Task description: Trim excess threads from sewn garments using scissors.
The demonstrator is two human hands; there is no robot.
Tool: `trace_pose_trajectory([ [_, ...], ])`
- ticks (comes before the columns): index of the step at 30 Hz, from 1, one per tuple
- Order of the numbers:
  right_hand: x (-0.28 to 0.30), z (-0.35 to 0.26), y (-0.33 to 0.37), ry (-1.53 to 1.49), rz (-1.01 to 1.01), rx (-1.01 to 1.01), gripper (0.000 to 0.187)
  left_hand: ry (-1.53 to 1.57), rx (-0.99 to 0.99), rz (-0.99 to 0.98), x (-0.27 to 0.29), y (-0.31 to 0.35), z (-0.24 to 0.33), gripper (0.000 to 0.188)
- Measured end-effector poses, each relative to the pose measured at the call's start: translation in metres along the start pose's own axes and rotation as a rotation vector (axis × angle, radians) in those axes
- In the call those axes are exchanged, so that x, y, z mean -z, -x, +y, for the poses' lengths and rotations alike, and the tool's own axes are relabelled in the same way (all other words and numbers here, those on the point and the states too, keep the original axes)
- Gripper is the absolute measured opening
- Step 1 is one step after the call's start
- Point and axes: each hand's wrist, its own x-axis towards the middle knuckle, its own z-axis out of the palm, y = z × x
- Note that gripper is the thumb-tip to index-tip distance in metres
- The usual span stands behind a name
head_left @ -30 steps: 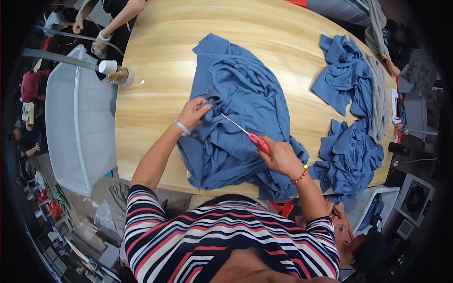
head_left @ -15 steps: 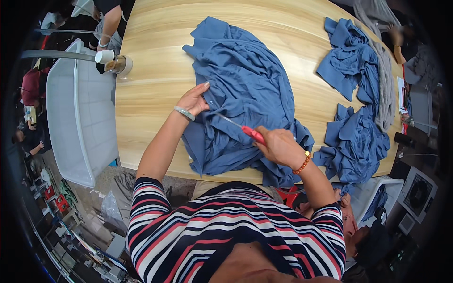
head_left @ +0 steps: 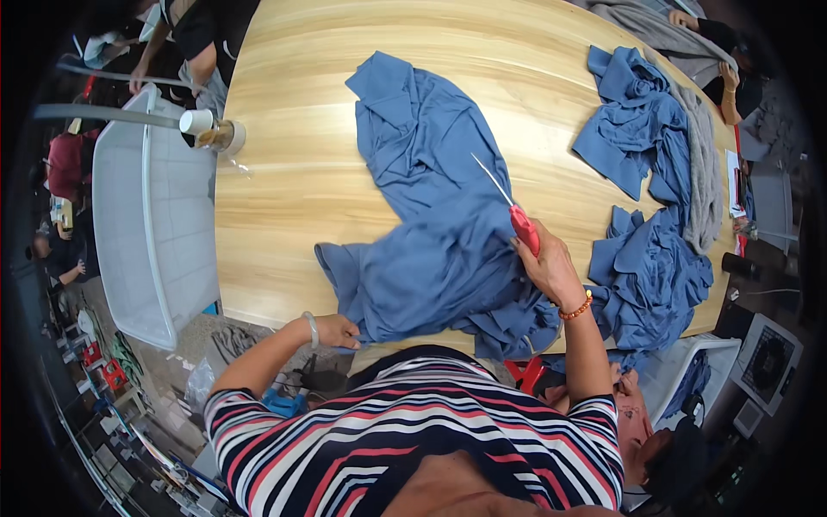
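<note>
A dark blue garment (head_left: 422,276) lies rumpled across the wooden table in front of me, its collar-like end stretching toward the far side. Down at the table's near edge, my left hand (head_left: 334,330) is closed on a bit of its cloth. My right hand (head_left: 550,265) grips red-handled scissors (head_left: 524,228) over the garment's right side. Their long, thin metal point is aimed away from me and a little left. Part of the handle is hidden in my palm.
More blue garments lie on the right: one heap (head_left: 633,121) farther off, another (head_left: 656,267) nearer. Grey cloth (head_left: 702,172) runs beside them. A clear jar with a white cup (head_left: 215,133) stands at the left edge, by a white bin (head_left: 129,224). Other people are around the table.
My left hand has come from the garment's middle down to the near edge, pulling cloth along. The garment's near part has shifted and spread. The scissors have moved right and now point farther away.
</note>
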Motion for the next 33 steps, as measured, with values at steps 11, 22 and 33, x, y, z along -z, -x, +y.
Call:
trace_pose_trajectory([
  [11, -0.023, 0.003, -0.008, 0.059, -0.023, 0.049, 0.034, -0.684, -0.442, 1.742, 0.205, -0.117, 0.108, 0.029],
  [22, -0.032, -0.04, -0.038, 0.23, -0.132, 0.14, 0.03, 1.131, -0.586, 0.818, 0.237, -0.145, 0.059, 0.008],
  [33, -0.047, -0.044, -0.058, 0.289, -0.161, 0.168, 0.03, 1.085, -0.63, 0.853, 0.233, -0.147, 0.041, 0.009],
])
